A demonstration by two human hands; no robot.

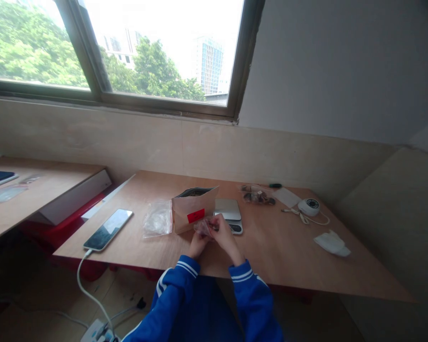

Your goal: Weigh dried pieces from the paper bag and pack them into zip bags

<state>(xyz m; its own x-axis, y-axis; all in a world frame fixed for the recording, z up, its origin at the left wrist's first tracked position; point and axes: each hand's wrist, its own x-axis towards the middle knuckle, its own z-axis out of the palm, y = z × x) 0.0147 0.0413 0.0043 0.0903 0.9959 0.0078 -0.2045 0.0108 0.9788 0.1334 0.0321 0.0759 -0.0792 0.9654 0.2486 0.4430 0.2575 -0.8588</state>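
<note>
Blue sleeves (178,292) nearest. Left hand (199,244) and right hand (226,235) together, both pinching small clear bag (202,228), probably 'cause plastic's floppy. Bag's just near side of upright paper pouch (183,212); scale (228,209) right, seemingly for easy reach.

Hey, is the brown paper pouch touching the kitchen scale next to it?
Cannot tell. In the head view, the paper pouch adjoins the kitchen scale in outline, but the pouch and right hand hide where contact or a gap would show.

small plastic bag (204,227) at centre, its contents too blurred to tell, scale (227,208) partly hidden behind the right hand (225,235), power strip (93,332) cut off at lower left
</note>
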